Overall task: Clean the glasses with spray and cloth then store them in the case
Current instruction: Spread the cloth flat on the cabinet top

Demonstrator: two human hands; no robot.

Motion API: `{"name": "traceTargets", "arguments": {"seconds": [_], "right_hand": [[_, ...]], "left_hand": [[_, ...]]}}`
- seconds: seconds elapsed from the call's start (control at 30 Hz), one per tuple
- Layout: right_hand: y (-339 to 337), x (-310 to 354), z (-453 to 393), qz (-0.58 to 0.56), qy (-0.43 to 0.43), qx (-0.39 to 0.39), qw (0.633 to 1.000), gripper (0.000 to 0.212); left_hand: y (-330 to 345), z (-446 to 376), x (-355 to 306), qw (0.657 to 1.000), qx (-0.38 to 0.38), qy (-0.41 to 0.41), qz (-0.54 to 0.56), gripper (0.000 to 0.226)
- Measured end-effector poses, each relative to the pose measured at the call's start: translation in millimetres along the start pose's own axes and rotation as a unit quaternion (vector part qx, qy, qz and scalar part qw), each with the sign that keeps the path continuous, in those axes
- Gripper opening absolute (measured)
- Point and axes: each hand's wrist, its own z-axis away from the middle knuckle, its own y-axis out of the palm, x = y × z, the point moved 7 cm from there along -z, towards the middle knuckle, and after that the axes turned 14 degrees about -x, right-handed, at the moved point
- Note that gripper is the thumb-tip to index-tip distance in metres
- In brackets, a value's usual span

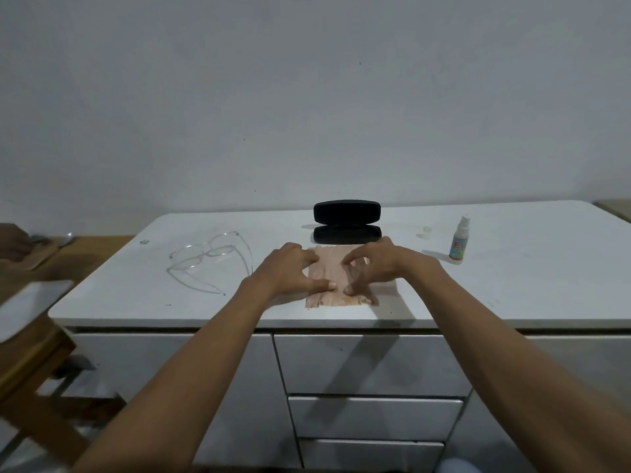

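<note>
Item 1: cloth [341, 285]. A pale peach square was found lying flat, slightly creased, near the front edge of the white counter [512, 285]. It was pinned under both hands. The left hand [290, 271] was spread, with its thumb and fingertips pressed on the cloth's left part; nothing was enclosed in it. The right hand [375, 264] was arched, its fingertips [350, 290] set on the fabric as if pinching up a fold; whether the fabric was actually gripped could not be told.

Item 2: glasses [208, 261]. A clear frame was laid on the counter with arms unfolded, left of the cloth and apart from it.

Item 3: case [346, 221]. A black hard case was stood open just behind the cloth.

Item 4: spray bottle [459, 242]. It was placed upright, well to the right, with its cap [426, 230] apparently set down beside it.

Handling note: the step was judged to be taking up the cloth. It would be done best if the cloth were lifted by one edge, kept unbunched, and a clean face reserved for the lenses.
</note>
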Motion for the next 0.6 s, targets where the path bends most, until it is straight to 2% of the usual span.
{"name": "traceTargets", "arguments": {"seconds": [0.17,0.37,0.47,0.6], "right_hand": [[2,-2,4,0.021,-0.002,0.021,1.000,0.083],[-2,0,5,0.014,-0.004,0.025,1.000,0.079],[-7,21,-3,-0.025,-0.032,-0.014,0.999,0.069],[-13,72,-18,-0.105,-0.083,-0.067,0.989,0.051]], "left_hand": [[0,4,-1,1.000,0.020,0.008,-0.017,0.084],[-4,7,-2,1.000,0.006,0.011,-0.012,0.085],[-21,9,13,0.999,-0.048,-0.007,0.021,0.077],[-62,24,45,0.987,-0.152,-0.031,0.033,0.054]]}}
